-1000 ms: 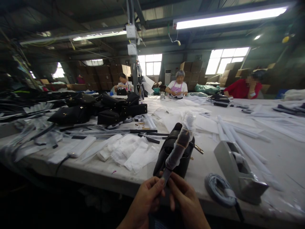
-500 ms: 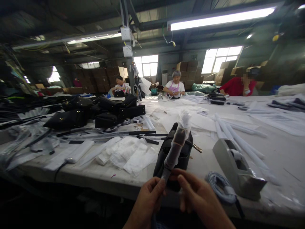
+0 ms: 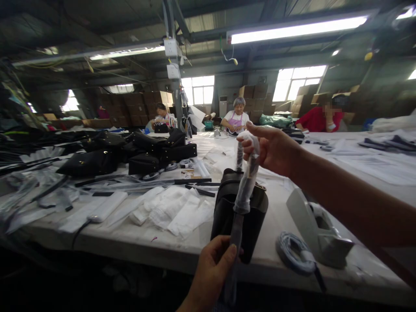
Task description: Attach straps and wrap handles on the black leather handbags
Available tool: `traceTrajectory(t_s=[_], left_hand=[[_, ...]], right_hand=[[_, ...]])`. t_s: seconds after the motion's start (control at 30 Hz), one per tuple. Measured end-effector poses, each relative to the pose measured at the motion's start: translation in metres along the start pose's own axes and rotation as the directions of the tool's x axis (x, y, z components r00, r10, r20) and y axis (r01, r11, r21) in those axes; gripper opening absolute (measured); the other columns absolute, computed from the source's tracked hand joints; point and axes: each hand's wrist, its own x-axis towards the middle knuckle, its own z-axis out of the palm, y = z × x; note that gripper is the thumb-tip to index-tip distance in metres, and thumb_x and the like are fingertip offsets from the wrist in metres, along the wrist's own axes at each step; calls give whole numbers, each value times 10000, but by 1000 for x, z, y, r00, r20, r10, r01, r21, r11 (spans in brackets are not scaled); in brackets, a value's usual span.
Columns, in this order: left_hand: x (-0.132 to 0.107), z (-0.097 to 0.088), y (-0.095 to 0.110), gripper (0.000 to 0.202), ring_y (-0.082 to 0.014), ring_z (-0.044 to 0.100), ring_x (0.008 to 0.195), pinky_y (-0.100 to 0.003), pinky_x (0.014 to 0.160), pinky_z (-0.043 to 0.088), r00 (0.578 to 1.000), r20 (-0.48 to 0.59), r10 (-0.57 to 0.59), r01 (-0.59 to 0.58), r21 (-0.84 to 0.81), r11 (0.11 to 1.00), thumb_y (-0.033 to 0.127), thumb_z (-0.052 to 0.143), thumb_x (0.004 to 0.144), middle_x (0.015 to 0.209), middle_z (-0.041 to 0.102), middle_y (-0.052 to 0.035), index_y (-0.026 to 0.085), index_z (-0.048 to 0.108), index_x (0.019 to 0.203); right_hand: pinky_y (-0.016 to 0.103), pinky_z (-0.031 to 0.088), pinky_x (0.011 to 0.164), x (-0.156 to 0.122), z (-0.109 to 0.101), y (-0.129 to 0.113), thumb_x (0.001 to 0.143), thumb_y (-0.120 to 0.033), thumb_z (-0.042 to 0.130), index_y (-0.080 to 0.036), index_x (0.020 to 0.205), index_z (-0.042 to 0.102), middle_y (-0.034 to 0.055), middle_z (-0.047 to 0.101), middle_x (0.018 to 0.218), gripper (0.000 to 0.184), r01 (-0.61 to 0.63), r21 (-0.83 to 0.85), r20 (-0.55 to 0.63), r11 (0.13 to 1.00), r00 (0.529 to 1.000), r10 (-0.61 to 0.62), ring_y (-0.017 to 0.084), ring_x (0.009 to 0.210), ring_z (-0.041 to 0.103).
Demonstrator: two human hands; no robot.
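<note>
My left hand [image 3: 211,271] is closed around the lower end of a dark strap [image 3: 234,236] that rises from the table's near edge. A crinkled clear plastic sleeve [image 3: 246,184] covers the strap's upper part. My right hand [image 3: 271,149] is stretched forward and pinches the top of that sleeve, above a black handbag [image 3: 227,208] standing on the table [image 3: 373,203]. The strap runs up in front of the bag.
A grey tape dispenser [image 3: 316,229] and a coil of blue-grey cord [image 3: 292,253] lie right of the bag. White wrapping sheets [image 3: 175,210], loose straps and several black bags [image 3: 146,154] cover the left side. Three people sit working at the far end.
My right hand left the strap's lower end and rose to the top of the plastic sleeve, stretching it upward. My left hand kept its hold low down.
</note>
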Motion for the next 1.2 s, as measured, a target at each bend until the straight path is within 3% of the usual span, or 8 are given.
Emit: traceTrajectory(t_s=[0.13, 0.37, 0.6, 0.73, 0.87, 1.07, 1.13, 1.2], left_hand=[[4, -19, 17, 366, -216, 665, 854, -312, 787, 520, 979, -141, 149, -122, 185, 975, 484, 602, 877, 968, 735, -89, 175, 688, 1053], [39, -66, 32, 459, -260, 394, 1377, -413, 1110, 357, 716, -264, 646, -308, 711, 632, 363, 517, 936, 1472, 480, -75, 246, 496, 1379], [21, -28, -8, 424, -236, 647, 1019, -322, 764, 559, 955, -142, 260, -166, 471, 866, 375, 620, 867, 1268, 612, -120, 215, 567, 1257], [15, -7, -24, 313, -236, 648, 977, -313, 763, 541, 981, -107, 165, -107, 413, 905, 376, 620, 867, 1137, 657, -120, 185, 619, 1115], [20, 1, -34, 367, -248, 644, 935, -329, 770, 522, 967, -165, 194, -96, 469, 878, 388, 715, 787, 1053, 667, -96, 205, 603, 1084], [25, 6, -49, 279, -248, 640, 853, -349, 793, 488, 943, -192, 270, -129, 539, 832, 330, 709, 781, 936, 681, -61, 246, 621, 1031], [24, 7, -49, 173, -234, 636, 832, -324, 758, 496, 952, -168, 257, -138, 512, 848, 313, 672, 810, 878, 674, -55, 230, 639, 958], [20, 6, -46, 125, -224, 635, 823, -297, 726, 500, 965, -139, 223, -135, 468, 873, 304, 670, 815, 843, 672, -50, 214, 652, 900]], right_hand=[[154, 247, 378, 23, -8, -29, 925, -574, 509, -106, 706, 606, -105, 351, 481, 525, 136, -325, 8, 936, 990, -140, -18, 333, 209], [152, 400, 480, 36, -13, -65, 901, -595, 408, 2, 761, 666, -3, 645, 584, 665, 342, -718, 142, 607, 925, -353, 25, 474, 580], [171, 277, 404, 70, -18, -11, 792, -588, 637, -108, 536, 571, -94, 433, 382, 549, 457, -698, 157, 551, 849, -505, 6, 338, 372], [214, 286, 398, 87, -38, 37, 826, -684, 534, -194, 465, 444, -84, 371, 349, 616, 457, -711, 75, 534, 805, -588, 54, 328, 359], [277, 466, 638, 82, -50, 56, 899, -663, 444, -170, 726, 659, 29, 679, 657, 566, 481, -736, 90, 477, 767, -635, 164, 644, 632], [340, 507, 845, -19, -46, 74, 935, -470, 531, -231, 1165, 622, 88, 667, 1180, 344, 422, -830, -111, 366, 517, -849, 229, 1044, 635], [294, 507, 656, -64, -48, 97, 931, -489, 527, -230, 1013, 661, 31, 705, 819, 303, 287, -806, -275, 518, 593, -757, 183, 692, 662], [272, 443, 505, -99, -51, 128, 916, -540, 513, -224, 797, 691, -1, 650, 573, 382, 88, -776, -295, 624, 824, -484, 153, 465, 583]])
